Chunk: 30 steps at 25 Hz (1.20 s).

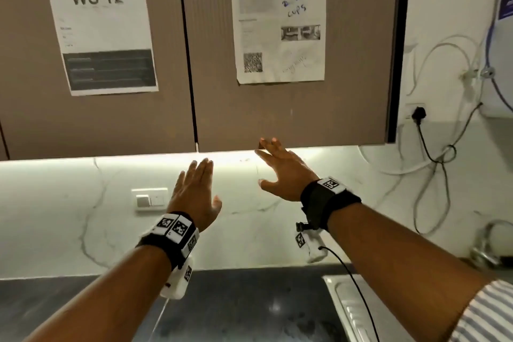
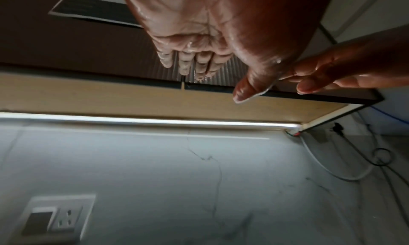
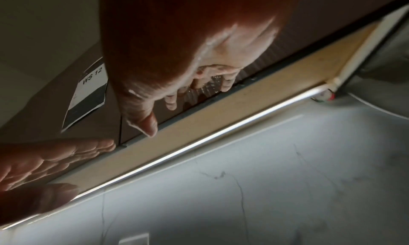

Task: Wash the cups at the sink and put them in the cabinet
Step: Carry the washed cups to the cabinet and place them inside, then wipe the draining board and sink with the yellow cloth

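No cup shows in any view. The brown upper cabinet has two doors, and both the left door (image 1: 97, 119) and the right door (image 1: 291, 108) are closed. My right hand (image 1: 270, 166) is raised with spread, straight fingers, whose tips lie against the bottom edge of the right door (image 3: 276, 44). My left hand (image 1: 205, 183) is held up flat and empty just below the gap between the doors. In the wrist views the left hand (image 2: 221, 68) and the right hand (image 3: 183, 98) both look wet and hold nothing.
A steel sink (image 1: 358, 311) is set in the dark counter (image 1: 236, 308) at the lower right, with a tap (image 1: 488, 247) behind it. A lit strip (image 2: 155, 120) runs under the cabinet. On the marble wall are a socket plate (image 1: 150, 198) and cables (image 1: 433, 158).
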Available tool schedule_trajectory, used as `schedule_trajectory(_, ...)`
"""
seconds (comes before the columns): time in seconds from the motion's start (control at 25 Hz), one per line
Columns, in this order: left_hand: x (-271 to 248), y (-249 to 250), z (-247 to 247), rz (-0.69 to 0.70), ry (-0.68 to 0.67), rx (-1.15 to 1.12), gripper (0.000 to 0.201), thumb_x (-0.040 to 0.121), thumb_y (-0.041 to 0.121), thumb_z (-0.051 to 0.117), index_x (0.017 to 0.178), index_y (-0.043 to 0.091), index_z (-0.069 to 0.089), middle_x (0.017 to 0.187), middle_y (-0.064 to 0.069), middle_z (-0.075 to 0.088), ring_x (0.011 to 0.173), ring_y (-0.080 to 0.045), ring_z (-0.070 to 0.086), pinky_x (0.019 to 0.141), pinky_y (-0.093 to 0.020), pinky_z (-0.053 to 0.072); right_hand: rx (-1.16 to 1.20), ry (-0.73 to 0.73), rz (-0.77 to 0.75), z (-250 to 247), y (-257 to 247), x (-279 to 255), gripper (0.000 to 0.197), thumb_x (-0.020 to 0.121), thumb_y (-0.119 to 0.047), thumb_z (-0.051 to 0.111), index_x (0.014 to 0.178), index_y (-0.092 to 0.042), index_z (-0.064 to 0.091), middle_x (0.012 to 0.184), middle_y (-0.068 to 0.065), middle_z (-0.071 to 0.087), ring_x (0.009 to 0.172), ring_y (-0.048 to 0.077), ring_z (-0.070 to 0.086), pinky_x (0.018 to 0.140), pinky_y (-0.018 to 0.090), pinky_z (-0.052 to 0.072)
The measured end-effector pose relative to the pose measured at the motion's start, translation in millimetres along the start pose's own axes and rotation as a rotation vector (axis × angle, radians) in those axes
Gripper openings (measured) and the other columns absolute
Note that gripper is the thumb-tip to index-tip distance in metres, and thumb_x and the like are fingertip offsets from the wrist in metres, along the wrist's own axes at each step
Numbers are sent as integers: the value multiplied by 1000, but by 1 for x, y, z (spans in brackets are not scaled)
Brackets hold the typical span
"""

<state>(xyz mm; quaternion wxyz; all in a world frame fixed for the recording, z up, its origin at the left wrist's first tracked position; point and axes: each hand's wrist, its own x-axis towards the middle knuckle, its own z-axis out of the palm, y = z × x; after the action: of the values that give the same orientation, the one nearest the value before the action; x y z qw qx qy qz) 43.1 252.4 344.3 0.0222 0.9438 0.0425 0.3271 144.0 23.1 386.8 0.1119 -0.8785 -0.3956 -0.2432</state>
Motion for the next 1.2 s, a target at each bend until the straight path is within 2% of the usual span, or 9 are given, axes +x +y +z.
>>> schedule_trajectory(0.12,-63,26,42,86,-57,-123,74,89,30,61,155,14,31,160,-6,35,152,-23,22,126,-40,9,129,-62,35,31,7,-79,60,92,-40,60,147,-22,47,167,-6,13,155,14,5,124,41,19)
schedule_trajectory(0.28,-130,88,102,164,-212,-202,70,88,29,60,152,13,38,154,-9,44,148,-26,31,125,-42,13,230,-142,171,71,34,-200,36,90,-30,66,125,-20,68,161,-1,34,152,18,24,122,34,23)
schedule_trajectory(0.48,-195,187,146,309,-331,-262,62,81,28,58,142,15,52,143,-6,57,137,-26,48,121,-45,24,313,-164,387,81,75,-347,20,90,-29,64,107,-25,74,150,-5,49,139,14,44,110,6,14)
schedule_trajectory(0.56,-216,237,164,394,-357,-299,59,78,28,61,135,16,58,135,-5,62,130,-27,55,117,-48,33,319,-155,458,81,97,-402,16,91,-29,65,104,-28,74,148,-11,50,135,8,44,108,3,14)
schedule_trajectory(0.64,-229,285,178,433,-414,-331,57,83,28,59,139,17,54,140,-3,58,134,-26,51,118,-49,33,348,-116,519,81,120,-444,14,91,-29,66,101,-30,75,146,-15,51,133,4,44,114,15,25)
schedule_trajectory(0.76,-241,378,198,498,-520,-337,61,94,30,48,153,21,35,156,2,38,148,-20,28,126,-41,12,389,-54,604,71,175,-505,14,90,-30,66,101,-30,75,143,-18,53,132,1,45,114,26,34)
schedule_trajectory(0.88,-252,475,220,521,-566,-392,61,98,33,45,155,25,26,160,6,30,150,-15,20,126,-37,6,403,-1,688,54,233,-566,15,92,-28,66,102,-29,76,139,-17,56,130,0,46,113,22,34)
schedule_trajectory(1.04,-255,574,251,505,-608,-440,58,100,34,46,154,27,28,160,7,32,150,-14,21,126,-34,5,434,35,806,31,289,-632,15,92,-22,67,102,-22,77,133,-12,61,125,-1,48,105,4,28)
schedule_trajectory(1.2,-247,651,274,501,-686,-467,56,98,33,47,152,27,33,156,6,38,147,-13,27,124,-33,3,426,43,919,11,340,-687,16,92,-19,66,102,-22,78,131,-10,63,124,0,49,103,1,27)
